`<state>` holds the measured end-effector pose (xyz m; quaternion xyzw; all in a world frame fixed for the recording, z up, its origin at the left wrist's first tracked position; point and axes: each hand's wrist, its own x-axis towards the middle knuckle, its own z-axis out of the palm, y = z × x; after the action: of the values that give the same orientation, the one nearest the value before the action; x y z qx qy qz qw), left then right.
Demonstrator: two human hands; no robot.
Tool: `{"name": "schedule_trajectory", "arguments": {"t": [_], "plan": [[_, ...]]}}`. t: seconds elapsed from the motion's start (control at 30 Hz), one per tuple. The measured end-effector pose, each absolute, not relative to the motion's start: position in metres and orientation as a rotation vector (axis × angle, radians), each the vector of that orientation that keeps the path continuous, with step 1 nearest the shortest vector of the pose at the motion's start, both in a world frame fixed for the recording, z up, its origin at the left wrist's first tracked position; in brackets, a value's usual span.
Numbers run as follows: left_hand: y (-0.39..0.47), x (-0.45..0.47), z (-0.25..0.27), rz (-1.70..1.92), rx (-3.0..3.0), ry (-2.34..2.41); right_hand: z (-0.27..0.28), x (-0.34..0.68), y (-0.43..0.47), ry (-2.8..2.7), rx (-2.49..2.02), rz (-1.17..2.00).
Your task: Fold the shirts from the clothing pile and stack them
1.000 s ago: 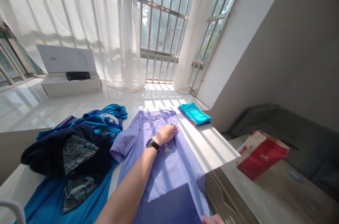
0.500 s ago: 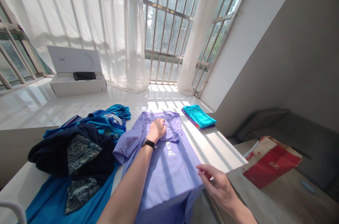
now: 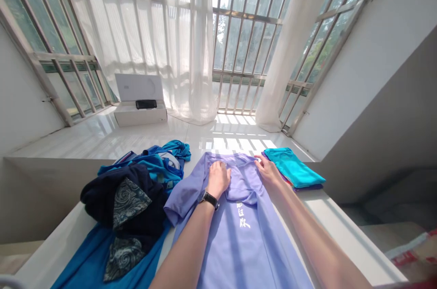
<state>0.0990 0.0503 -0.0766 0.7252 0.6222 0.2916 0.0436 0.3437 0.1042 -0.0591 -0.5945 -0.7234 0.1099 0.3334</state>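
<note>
A light purple T-shirt (image 3: 246, 239) with white printed characters lies spread on the white table, its collar end away from me and its right side folded inward. My left hand (image 3: 218, 179), with a black-strapped watch at the wrist, is on the shirt just below the collar, its fingers curled into the cloth. At the shirt's right shoulder, my right hand (image 3: 268, 169) pinches the edge of the fabric between thumb and fingers. Beside that hand lies a folded turquoise garment (image 3: 293, 168) on top of darker folded cloth.
To the left is a heap of crumpled clothes (image 3: 136, 202), dark navy and blue, hanging over the table (image 3: 358, 239) front. An opened white box (image 3: 141, 117) holding a black device (image 3: 146, 104) stands on the sill. White curtains (image 3: 191, 52) and barred windows close off the back.
My right hand has moved from the shirt's lower right edge up to its right shoulder. My left hand stays below the collar. The view has turned to the left.
</note>
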Motion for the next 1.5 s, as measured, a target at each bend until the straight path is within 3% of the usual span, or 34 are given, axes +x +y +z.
{"name": "schedule_trajectory", "arguments": {"t": [0.3,0.67,1.33,1.5], "plan": [[0.049,0.098,-0.069,0.949,2.188,1.855,-0.09,0.354,0.12,-1.882,-1.635,0.225],[0.033,0.105,-0.039,0.558,2.096,1.844,-0.09,0.358,0.125,-1.743,-1.524,0.249],[0.029,0.108,-0.036,0.577,2.124,1.72,-0.092,0.364,0.129,-1.657,-1.498,0.247],[0.041,0.101,-0.033,0.779,1.899,1.551,-0.096,0.367,0.132,-1.583,-1.569,0.207]]}}
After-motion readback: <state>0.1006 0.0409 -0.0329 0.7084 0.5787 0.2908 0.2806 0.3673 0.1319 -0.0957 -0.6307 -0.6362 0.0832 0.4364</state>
